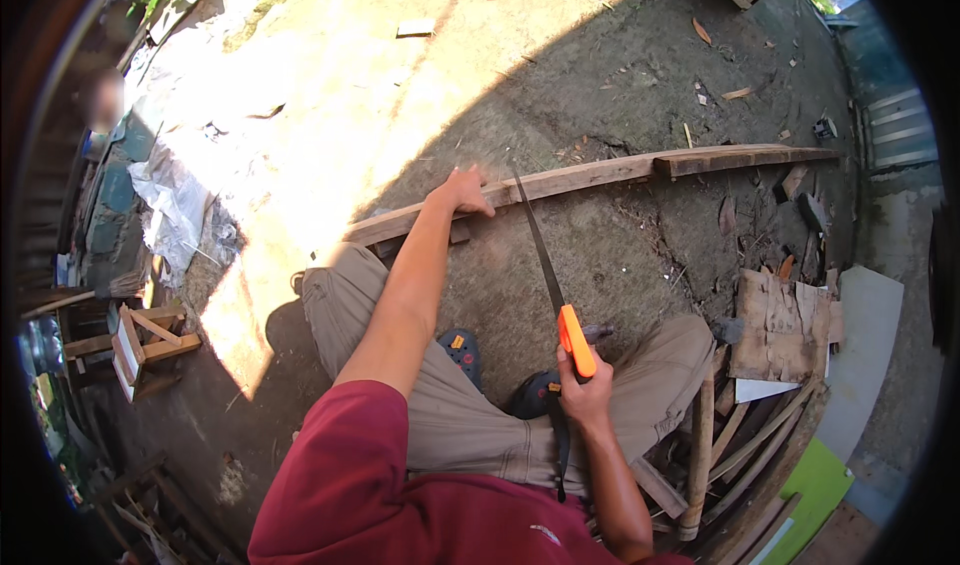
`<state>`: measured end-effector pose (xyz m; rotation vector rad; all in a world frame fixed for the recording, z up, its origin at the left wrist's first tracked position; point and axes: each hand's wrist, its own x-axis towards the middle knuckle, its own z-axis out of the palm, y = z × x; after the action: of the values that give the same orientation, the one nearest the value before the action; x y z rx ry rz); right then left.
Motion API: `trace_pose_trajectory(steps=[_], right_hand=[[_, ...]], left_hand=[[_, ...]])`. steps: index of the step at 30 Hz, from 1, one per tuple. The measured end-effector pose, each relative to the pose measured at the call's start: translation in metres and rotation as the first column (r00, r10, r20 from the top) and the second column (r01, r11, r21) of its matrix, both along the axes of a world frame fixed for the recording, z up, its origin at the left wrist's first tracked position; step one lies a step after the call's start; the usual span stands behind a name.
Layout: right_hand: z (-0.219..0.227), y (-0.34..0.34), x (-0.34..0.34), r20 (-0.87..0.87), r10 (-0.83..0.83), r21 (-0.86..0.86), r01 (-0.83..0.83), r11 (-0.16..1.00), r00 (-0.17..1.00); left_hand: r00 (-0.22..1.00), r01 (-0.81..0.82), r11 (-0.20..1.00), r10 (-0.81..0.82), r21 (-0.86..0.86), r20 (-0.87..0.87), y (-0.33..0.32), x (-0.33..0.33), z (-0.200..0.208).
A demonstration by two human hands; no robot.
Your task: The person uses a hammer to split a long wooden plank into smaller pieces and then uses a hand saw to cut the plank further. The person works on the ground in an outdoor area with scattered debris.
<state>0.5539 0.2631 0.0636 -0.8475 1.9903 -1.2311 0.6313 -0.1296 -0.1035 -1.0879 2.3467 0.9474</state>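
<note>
A long wooden beam (590, 173) runs across the ground in front of me, from left of centre out to the right. On its left part rests my left hand (465, 193), thumb apart from the fingers, pressing the wood from above. My right hand (586, 385) is wrapped round the orange and black handle of a hand saw (545, 260). The narrow blade points away from me, and its tip end crosses the beam just right of my left hand. Whether the teeth have cut into the wood cannot be made out. A block (459, 232) lies under the beam near my left hand.
A second dark wood piece (740, 162) lies along the beam's right end. Scrap boards (780, 325) and sticks (740, 445) are piled at my right. To the left are a small wooden frame (150, 345) and white plastic sheeting (175, 200). My clogs (462, 353) are close below the saw.
</note>
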Motion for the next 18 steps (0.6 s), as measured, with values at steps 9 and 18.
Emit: trace_pose_trajectory(steps=[9, 18], right_hand=[[-0.003, -0.015, 0.003, 0.019, 0.013, 0.005, -0.013, 1.000, 1.000], [-0.004, -0.035, -0.003, 0.088, -0.053, 0.090, 0.045, 0.995, 0.995]], left_hand=[[0.997, -0.059, 0.969, 0.070, 0.239, -0.037, -0.031, 0.001, -0.009], [0.973, -0.068, 0.966, 0.008, -0.251, -0.231, -0.009, 0.005, 0.000]])
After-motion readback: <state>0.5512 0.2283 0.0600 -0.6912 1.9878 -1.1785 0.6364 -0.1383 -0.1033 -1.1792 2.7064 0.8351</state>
